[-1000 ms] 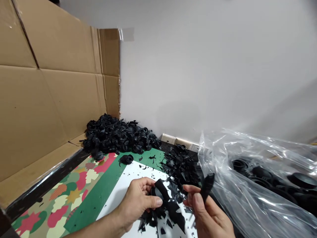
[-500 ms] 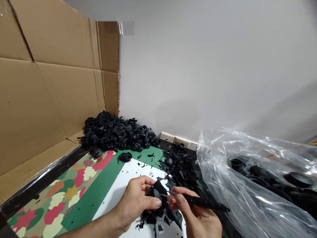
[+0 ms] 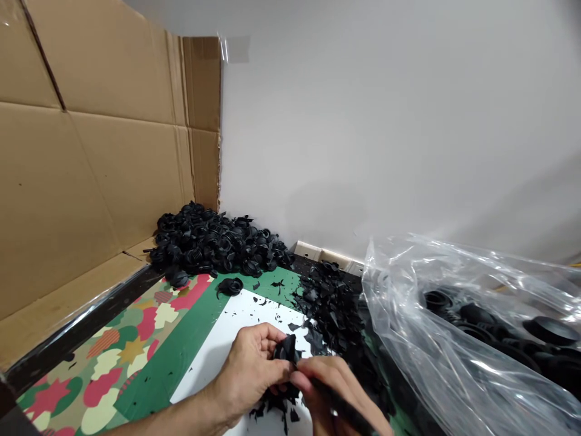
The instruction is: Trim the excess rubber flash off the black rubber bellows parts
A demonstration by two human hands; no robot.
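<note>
My left hand [image 3: 247, 375] is shut on a crumpled piece of black rubber [image 3: 287, 350], held just above a white sheet [image 3: 254, 315]. My right hand [image 3: 333, 393] is right up against that piece, gripping a black-handled knife [image 3: 345, 412]. The handle runs toward the lower right, and my fingers hide the blade. Black rubber scraps [image 3: 276, 402] lie under my left hand. A heap of cut black scraps [image 3: 329, 309] sits just beyond my right hand.
A pile of black rubber bellows [image 3: 213, 242] stands against the cardboard sheet [image 3: 91, 151] and white wall [image 3: 345, 133]. One bellows [image 3: 230, 286] lies apart on the patterned green mat [image 3: 177, 345]. A clear plastic bag [image 3: 454, 327] holds larger black rubber parts.
My right hand has moved left and closer to the rubber piece, and the knife's blade, visible before, is now hidden. The rubber in my left hand looks more bunched.
</note>
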